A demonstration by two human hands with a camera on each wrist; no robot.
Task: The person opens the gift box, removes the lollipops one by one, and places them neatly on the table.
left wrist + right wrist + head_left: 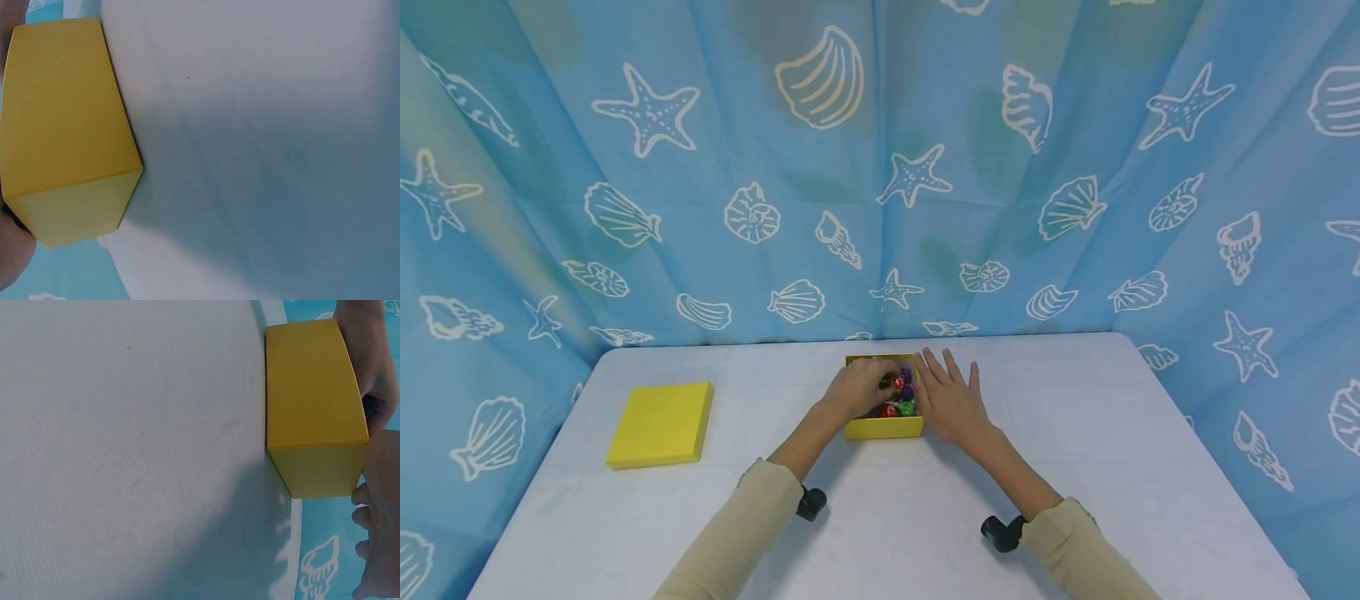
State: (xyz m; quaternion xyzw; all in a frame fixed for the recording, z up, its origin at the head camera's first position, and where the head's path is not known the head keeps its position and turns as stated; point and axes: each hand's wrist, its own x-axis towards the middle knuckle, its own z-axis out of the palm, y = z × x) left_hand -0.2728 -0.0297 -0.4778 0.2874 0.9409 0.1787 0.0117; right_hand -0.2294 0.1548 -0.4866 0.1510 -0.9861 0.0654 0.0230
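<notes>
Fingers of the left hand point(859, 387) curl over foil-wrapped sweets point(898, 398) inside the yellow box point(883, 427) mid-table; right hand point(951, 402) lies flat beside it, fingers straight; sweets look light, slippery (pinch the twisted ends).

No legible txt anywhere.

This looks like a staged recording booth rather than a lived-in room. A blue curtain point(880, 167) printed with white starfish and seashells hangs on all sides of a plain white table point(1075, 467), shutting out any surroundings. Small black cameras point(1000, 533) strapped at the person's wrists point to a set-up for filming.
</notes>
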